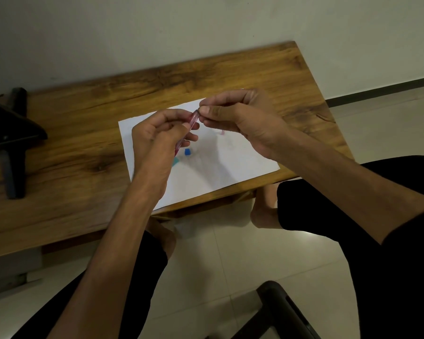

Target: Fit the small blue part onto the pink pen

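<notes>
Both hands are busy above the white paper (pixel 218 165) on the bench (pixel 83 133): your left hand (pixel 157 133) grips the pink translucent pen barrel (pixel 192 119), your right hand (pixel 238 116) pinches its upper tip. It looks light, stiff and slick, so hold mid-barrel. Its long axis runs from near-left up to far-right. A small blue piece (pixel 187 151) lies on the paper below.
</notes>
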